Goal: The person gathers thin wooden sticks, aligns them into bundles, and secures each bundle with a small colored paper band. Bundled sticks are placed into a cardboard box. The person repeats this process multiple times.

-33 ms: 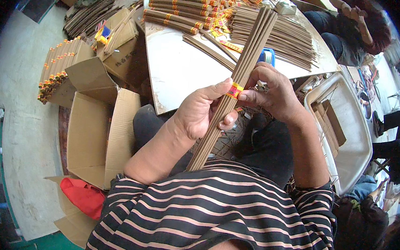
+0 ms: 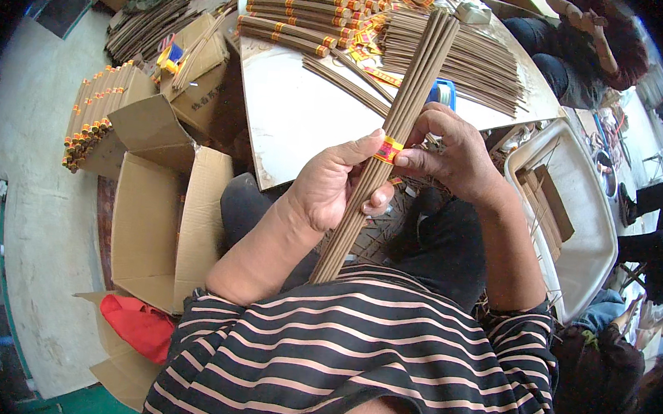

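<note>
Change: none I can see, so the banding looks no further along.
Incense bundle [image 2: 419, 81]: slanting above the lap [image 2: 453, 244], toward the worktop [image 2: 284, 110].
Left hand [image 2: 333, 184]: clamped around it.
Right hand [image 2: 458, 159]: thumb against the red-yellow band [image 2: 387, 149]; pinching, I can't tell.
Versus earlier frame: 2 hands and bundle match.

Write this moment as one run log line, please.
left hand: grips stick bundle; right hand: at red-yellow band around it; table: loose sticks, banded bundles
</note>
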Available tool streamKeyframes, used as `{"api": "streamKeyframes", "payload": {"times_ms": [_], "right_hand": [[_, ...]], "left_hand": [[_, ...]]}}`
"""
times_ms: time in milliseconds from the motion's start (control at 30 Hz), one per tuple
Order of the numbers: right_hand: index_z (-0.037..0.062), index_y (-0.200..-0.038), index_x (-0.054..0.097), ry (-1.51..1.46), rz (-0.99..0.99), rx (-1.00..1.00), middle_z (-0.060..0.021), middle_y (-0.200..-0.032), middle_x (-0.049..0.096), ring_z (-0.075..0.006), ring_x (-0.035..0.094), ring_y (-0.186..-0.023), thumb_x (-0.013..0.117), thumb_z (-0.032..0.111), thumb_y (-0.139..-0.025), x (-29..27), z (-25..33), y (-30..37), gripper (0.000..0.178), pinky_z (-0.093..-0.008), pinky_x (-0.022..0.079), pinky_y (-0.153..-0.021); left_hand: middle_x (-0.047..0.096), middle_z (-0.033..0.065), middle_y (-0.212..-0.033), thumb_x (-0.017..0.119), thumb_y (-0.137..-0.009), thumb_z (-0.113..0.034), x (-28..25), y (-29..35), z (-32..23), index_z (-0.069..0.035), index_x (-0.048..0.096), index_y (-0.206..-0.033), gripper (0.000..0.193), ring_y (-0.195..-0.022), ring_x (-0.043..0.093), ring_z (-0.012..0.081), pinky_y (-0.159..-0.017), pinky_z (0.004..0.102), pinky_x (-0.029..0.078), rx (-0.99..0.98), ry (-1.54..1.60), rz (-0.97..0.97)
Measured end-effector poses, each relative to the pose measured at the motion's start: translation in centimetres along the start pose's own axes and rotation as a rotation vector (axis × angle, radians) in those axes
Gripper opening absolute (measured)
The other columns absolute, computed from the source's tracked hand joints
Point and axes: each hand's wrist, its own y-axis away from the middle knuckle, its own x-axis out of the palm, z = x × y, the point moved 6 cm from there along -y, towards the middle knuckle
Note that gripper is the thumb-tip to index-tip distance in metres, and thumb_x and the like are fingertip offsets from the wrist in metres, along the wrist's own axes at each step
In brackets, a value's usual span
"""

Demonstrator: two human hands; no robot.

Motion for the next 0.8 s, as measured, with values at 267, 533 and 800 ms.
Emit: {"api": "streamKeyframes", "payload": {"times_ms": [267,533,800], "right_hand": [[0.0023,-0.078,0.055,-0.033,-0.011,-0.055,-0.0067,-0.076,0.054,-0.0196,0.052,-0.075,0.072,0.023,-0.072,0.1,0.3,-0.2,0.027,-0.0302,0.044,-0.064],[0.0037,-0.077,0.054,-0.041,-0.028,-0.100,-0.0053,-0.074,0.055,-0.0184,0.053,-0.073,0.073,0.017,-0.072,0.1,0.7,-0.2,0.024,-0.0293,0.044,-0.063],[0.0038,-0.078,0.054,-0.043,-0.018,-0.116,-0.0053,-0.075,0.055,-0.0188,0.053,-0.072,0.072,0.013,-0.072,0.3,0.3,-0.2,0.022,-0.0295,0.044,-0.063]], "left_hand": [[0.055,0.0067,-0.081,0.043,-0.093,-0.036,0.0,0.0,0.1,-0.005,0.047,-0.115,0.038,-0.053,0.054,0.0179,-0.042,0.0260,0.035,0.004,0.013,0.124],[0.057,0.0088,-0.087,0.041,-0.094,-0.035,0.3,0.2,0.2,-0.007,0.046,-0.119,0.038,-0.054,0.054,0.0188,-0.042,0.0256,0.035,-0.027,0.069,0.218],[0.058,0.0136,-0.085,0.041,-0.094,-0.035,1.0,0.4,0.1,-0.005,0.045,-0.119,0.039,-0.054,0.054,0.0169,-0.042,0.0240,0.037,-0.042,0.045,0.158]]}}
